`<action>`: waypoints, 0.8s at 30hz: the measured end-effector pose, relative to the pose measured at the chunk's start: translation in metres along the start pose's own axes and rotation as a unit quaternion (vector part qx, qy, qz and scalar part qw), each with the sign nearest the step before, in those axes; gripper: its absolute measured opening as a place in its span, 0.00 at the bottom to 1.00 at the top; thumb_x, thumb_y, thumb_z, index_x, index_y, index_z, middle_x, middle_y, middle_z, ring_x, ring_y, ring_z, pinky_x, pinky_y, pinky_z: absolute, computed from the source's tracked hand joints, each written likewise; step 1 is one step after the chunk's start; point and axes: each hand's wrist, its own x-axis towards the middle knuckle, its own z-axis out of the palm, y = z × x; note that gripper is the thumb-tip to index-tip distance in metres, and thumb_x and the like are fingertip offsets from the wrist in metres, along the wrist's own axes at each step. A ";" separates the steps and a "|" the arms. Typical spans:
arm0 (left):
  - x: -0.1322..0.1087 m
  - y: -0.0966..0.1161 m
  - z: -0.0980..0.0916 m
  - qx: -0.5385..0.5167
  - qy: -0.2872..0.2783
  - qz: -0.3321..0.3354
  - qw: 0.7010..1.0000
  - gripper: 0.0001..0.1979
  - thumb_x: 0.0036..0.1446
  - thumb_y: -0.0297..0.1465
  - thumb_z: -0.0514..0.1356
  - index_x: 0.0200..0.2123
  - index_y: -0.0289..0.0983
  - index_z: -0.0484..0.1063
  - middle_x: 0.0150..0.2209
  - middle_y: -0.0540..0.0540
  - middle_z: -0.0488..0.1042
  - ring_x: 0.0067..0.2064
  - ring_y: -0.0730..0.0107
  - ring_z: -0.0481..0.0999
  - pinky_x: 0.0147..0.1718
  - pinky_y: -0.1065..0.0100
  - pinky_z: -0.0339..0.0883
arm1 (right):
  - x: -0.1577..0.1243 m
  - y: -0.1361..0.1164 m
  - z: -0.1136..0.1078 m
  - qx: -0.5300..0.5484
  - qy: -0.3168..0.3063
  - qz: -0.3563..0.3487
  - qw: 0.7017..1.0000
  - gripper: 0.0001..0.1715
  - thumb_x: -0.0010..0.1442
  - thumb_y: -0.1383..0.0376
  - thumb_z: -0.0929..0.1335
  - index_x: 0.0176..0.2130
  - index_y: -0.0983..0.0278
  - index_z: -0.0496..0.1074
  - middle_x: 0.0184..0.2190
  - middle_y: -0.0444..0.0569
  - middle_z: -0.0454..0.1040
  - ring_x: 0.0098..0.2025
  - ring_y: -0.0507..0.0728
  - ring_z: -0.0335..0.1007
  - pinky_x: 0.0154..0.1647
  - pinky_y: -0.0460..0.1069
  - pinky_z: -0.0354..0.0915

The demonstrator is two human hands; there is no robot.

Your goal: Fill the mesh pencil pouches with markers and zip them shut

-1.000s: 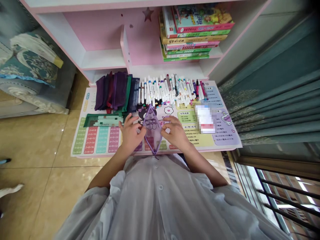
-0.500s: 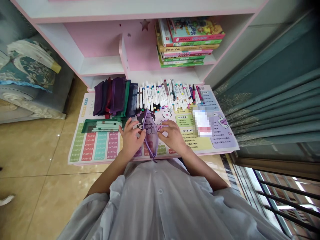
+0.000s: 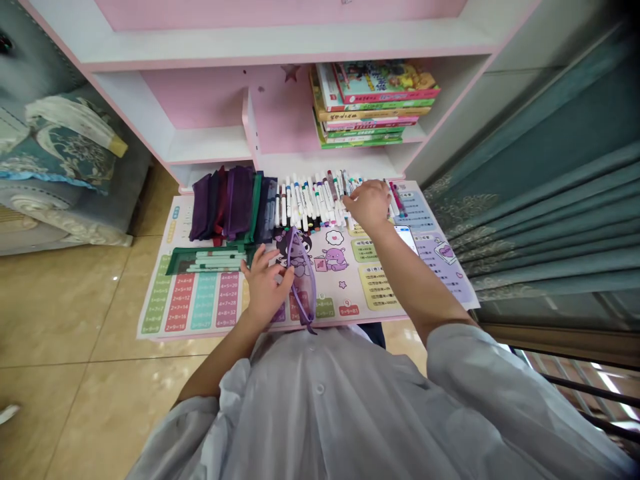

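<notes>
Two hands: left hand (image 3: 264, 285) pinches the purple pouch (image 3: 303, 283) at its right; right hand (image 3: 370, 204), grip unclear, covers markers (image 3: 311, 200).

A pink-and-white shelf unit (image 3: 290, 47) rises at the back, a star (image 3: 290, 72) on its pink panel. Left, a grey-blue sofa (image 3: 127, 173) with pale carved trim stands on glossy beige floor (image 3: 135, 320). Right, a teal curtain (image 3: 550, 213) hangs beside a pale wall (image 3: 505, 100); below, brightness shows between dark bars (image 3: 590, 389).
</notes>
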 end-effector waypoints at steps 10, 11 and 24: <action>-0.002 0.000 -0.002 0.006 0.003 -0.014 1.000 0.15 0.58 0.36 0.63 0.20 0.40 0.72 0.53 0.45 0.79 0.68 0.48 0.65 0.67 0.31 0.40 | 0.024 0.001 0.024 -0.080 -0.072 0.003 0.994 0.25 0.58 0.56 0.68 0.46 0.72 0.77 0.60 0.69 0.67 0.67 0.77 0.51 0.62 0.74 0.55; -0.002 -0.001 -0.001 0.008 0.003 -0.014 1.000 0.15 0.58 0.36 0.63 0.20 0.40 0.72 0.53 0.45 0.79 0.68 0.48 0.65 0.67 0.31 0.40 | 0.025 0.002 0.027 -0.078 -0.072 0.008 0.994 0.27 0.57 0.56 0.69 0.48 0.74 0.76 0.61 0.70 0.66 0.68 0.78 0.51 0.62 0.74 0.54; -0.001 0.000 -0.002 0.013 -0.003 -0.017 1.000 0.15 0.59 0.36 0.63 0.20 0.40 0.73 0.53 0.45 0.79 0.68 0.46 0.64 0.67 0.31 0.39 | -0.024 -0.005 -0.001 0.094 -0.009 -0.026 0.995 0.06 0.50 0.67 0.70 0.23 0.65 0.73 0.58 0.61 0.72 0.68 0.78 0.54 0.60 0.77 0.57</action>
